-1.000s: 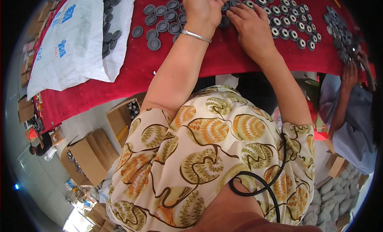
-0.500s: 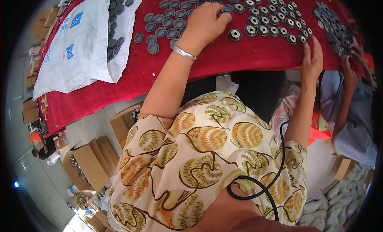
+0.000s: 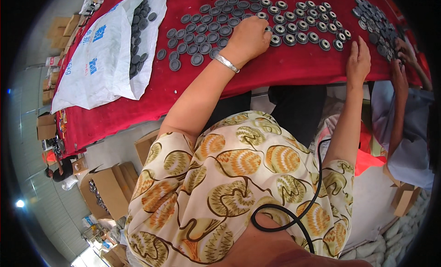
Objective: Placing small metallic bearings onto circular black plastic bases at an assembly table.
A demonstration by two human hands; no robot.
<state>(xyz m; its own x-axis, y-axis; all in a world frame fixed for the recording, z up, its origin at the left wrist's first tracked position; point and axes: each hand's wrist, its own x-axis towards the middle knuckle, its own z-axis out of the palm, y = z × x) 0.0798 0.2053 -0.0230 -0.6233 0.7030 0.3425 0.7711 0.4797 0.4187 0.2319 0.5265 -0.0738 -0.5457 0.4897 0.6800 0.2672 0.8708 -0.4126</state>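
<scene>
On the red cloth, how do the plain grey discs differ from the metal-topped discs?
The plain grey discs show dull dark grey faces; the metal-topped discs have a shiny silver ring on top. The plain grey discs lie mostly left of the left hand, the metal-topped discs mostly right of it. Both are round and lie on the red cloth.

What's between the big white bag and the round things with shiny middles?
In the head view, dark grey discs on red cloth lie between them, and so does the left hand.
</scene>
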